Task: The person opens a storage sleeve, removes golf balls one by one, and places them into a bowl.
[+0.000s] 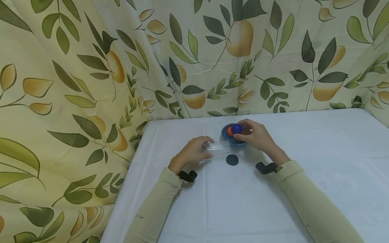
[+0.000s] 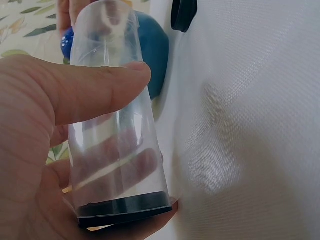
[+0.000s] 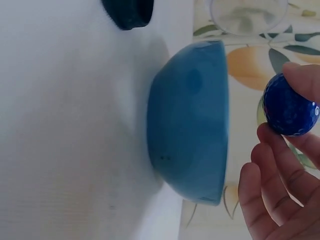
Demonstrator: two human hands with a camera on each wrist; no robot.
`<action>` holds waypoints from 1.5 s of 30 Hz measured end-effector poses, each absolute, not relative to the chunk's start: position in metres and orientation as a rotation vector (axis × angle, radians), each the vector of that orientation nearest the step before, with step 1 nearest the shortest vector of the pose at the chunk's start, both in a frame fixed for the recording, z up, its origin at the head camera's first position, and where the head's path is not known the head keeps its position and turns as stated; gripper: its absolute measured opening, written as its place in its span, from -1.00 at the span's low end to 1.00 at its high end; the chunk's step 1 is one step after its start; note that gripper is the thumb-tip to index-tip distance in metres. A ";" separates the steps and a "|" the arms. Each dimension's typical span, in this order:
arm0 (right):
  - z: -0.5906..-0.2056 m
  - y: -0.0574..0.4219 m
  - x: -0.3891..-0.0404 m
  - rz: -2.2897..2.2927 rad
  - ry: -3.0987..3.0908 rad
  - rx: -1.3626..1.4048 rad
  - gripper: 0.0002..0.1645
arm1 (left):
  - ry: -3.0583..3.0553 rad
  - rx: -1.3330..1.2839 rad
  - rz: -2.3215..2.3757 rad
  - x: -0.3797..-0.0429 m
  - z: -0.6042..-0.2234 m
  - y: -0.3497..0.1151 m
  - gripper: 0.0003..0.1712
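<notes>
My left hand (image 1: 192, 150) holds a clear plastic tube (image 1: 220, 145) lying nearly level above the table, thumb on one side and fingers on the other. A black cap (image 2: 125, 207) closes the tube's end by my palm, and its other end points at a blue bowl (image 3: 187, 125). Over that bowl, my right hand (image 1: 257, 135) pinches a dimpled blue golf ball (image 3: 289, 106) between thumb and fingertips. An orange ball (image 1: 229, 131) shows in the bowl, partly behind the blue one.
A round black cap (image 1: 232, 160) lies on the white-covered table (image 1: 231, 209), just in front of the bowl. Behind and to the left hangs a leaf-and-fruit patterned curtain (image 1: 194, 60). Each wrist wears a small black camera (image 1: 188, 176).
</notes>
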State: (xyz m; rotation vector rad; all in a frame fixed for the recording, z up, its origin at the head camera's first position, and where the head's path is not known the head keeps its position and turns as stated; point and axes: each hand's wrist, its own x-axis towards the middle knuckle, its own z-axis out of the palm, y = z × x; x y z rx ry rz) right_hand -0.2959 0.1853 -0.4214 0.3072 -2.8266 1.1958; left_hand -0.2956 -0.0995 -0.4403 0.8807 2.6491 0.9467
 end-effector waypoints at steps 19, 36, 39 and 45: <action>-0.438 0.183 -0.299 1.140 -2.853 0.388 -0.36 | 2.665 0.894 0.910 -0.295 -0.440 -0.099 -0.42; -0.443 0.182 -0.301 1.056 -2.851 0.391 -0.38 | 2.681 0.896 0.857 -0.297 -0.441 -0.099 -0.42; -0.443 0.181 -0.300 1.051 -2.860 0.379 -0.38 | 2.683 0.897 0.853 -0.297 -0.441 -0.099 -0.42; -0.444 0.182 -0.301 1.091 -2.831 0.380 -0.55 | 2.686 0.892 0.854 -0.297 -0.442 -0.099 -0.42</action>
